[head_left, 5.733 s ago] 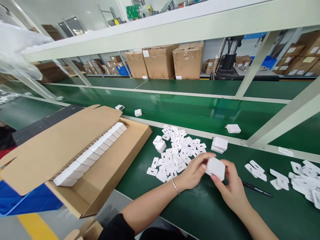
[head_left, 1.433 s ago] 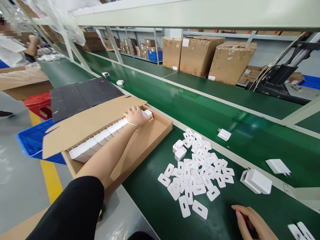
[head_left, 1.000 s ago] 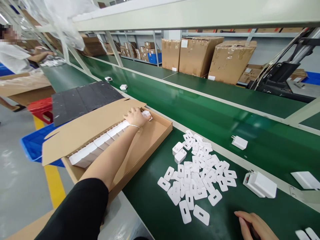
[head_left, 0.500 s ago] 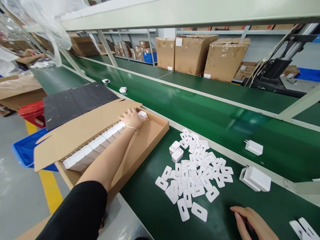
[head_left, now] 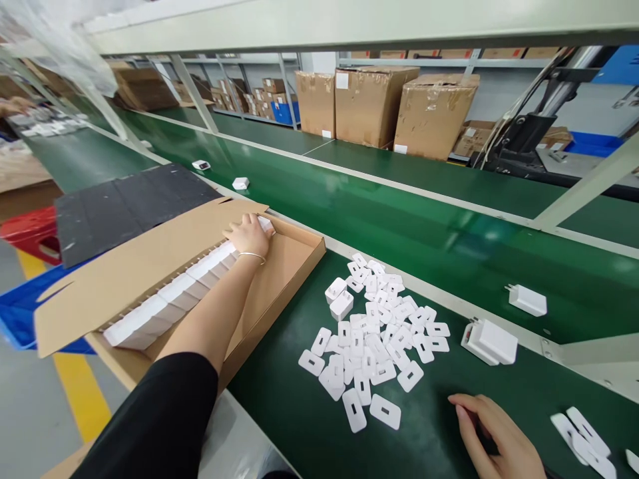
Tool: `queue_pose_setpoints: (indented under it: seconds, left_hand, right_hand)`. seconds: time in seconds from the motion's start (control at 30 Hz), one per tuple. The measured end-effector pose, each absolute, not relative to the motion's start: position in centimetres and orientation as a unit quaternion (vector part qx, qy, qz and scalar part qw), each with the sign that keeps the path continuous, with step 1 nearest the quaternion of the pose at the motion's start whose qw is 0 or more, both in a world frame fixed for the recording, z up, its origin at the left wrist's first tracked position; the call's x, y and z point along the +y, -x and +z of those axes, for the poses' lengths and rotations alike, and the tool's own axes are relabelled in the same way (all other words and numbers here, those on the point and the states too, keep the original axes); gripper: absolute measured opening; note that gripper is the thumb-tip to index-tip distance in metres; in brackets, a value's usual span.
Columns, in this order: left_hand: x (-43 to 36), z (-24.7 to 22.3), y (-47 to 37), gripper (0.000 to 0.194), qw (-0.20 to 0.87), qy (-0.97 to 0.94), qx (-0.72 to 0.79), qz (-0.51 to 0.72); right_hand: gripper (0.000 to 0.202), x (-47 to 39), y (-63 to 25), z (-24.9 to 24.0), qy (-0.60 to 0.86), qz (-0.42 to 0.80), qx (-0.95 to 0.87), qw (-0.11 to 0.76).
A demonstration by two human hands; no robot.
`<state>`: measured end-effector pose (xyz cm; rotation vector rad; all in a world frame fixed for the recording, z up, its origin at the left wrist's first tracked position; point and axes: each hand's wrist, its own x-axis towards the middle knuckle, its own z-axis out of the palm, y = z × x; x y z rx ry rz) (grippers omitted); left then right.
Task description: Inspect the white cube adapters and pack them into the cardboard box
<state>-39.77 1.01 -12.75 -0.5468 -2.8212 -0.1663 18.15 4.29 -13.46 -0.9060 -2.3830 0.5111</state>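
My left hand (head_left: 249,236) reaches into a shallow cardboard box (head_left: 299,266), its fingers bent over the far end of a row of white pieces (head_left: 170,299); what the fingertips grip is hidden. Low on the right, my right hand (head_left: 492,429) rests over the green table, thumb and forefinger curved and apart, with nothing visible between them. Between the hands lies a loose pile of flat white plates (head_left: 369,346) with small slots. Two white plug adapters (head_left: 342,305) stand at the pile's left edge. More white adapters (head_left: 492,341) sit right of the pile.
A green conveyor belt (head_left: 349,206) runs behind, carrying a white adapter (head_left: 528,300) and small white pieces (head_left: 240,183). Several white plates (head_left: 582,439) lie at the lower right. A dark board (head_left: 134,209) is beyond the box. Large cartons (head_left: 367,106) stand at the back.
The view has shifted slightly to the right. The adapter on the belt has moved right relative to the adapters on the table. Both hands keep nearly the same places.
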Motion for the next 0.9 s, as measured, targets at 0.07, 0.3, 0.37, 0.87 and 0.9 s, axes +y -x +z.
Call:
queue_pose_setpoints:
  seconds: [0.07,0.3,0.37,0.87,0.9]
  left_hand:
    - [0.8,-13.0,39.6,0.057,0.138,0.201,-0.968,-0.056]
    - [-1.2,-13.7,38.4,0.062,0.166,0.281,-0.944,-0.054]
    - [-1.9,-13.7,37.8,0.068,0.171,0.308,-0.934,-0.055]
    - [-7.9,-15.4,34.7,0.038,0.269,0.486,-0.826,-0.097]
    - [-8.0,-15.6,34.6,0.039,0.265,0.476,-0.833,-0.103]
  right_hand:
    - [0.023,4.2,-18.0,-13.4,0.33,0.186,-0.885,0.27]
    - [0.023,4.1,-17.8,-13.6,0.322,0.193,-0.889,0.262]
    - [0.023,4.1,-17.8,-13.8,0.316,0.191,-0.89,0.269]
    - [0.026,4.9,-18.6,-14.9,0.341,0.19,-0.883,0.262]
    - [0.026,4.9,-18.6,-15.0,0.34,0.193,-0.883,0.258]
